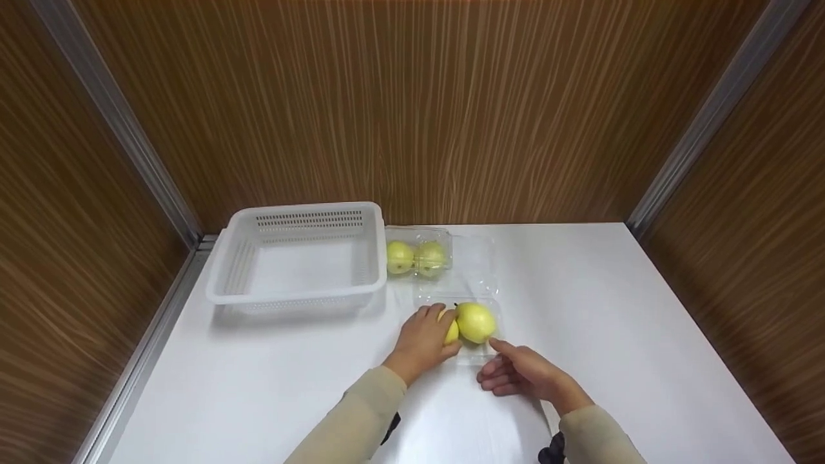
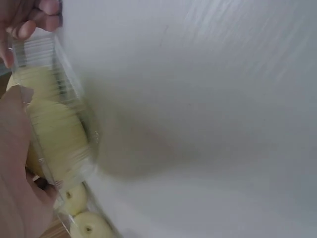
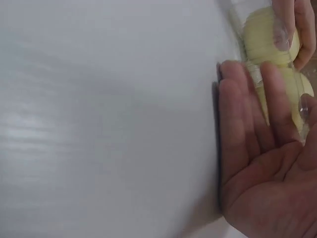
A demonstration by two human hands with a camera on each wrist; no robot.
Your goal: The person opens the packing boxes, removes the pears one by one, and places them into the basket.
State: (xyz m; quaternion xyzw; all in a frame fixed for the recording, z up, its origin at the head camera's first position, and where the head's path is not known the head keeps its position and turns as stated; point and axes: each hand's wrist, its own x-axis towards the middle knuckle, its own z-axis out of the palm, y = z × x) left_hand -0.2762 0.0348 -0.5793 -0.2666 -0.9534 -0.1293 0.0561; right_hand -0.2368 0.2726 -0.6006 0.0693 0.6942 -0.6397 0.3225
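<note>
My left hand [image 1: 422,338] is curled over a yellow-green pear [image 1: 452,331], partly hidden under its fingers, at the left of a clear plastic box [image 1: 474,359]. A second pear [image 1: 475,322] sits beside it in the same box, its right end near my right thumb. The box's clear lid [image 1: 478,267] is folded back behind it. Held with relaxed fingers and the palm partly turned up, my right hand [image 1: 525,372] is at the front right corner of the box. In the right wrist view, its fingers [image 3: 235,119] lie low along the white table, holding nothing.
A white perforated basket [image 1: 296,298] stands at the back left. Right of it is another clear box [image 1: 445,233] with two pears [image 1: 400,257] inside. Wood-grain panels [image 1: 412,116] wall the white table [image 1: 271,393] at the back and sides.
</note>
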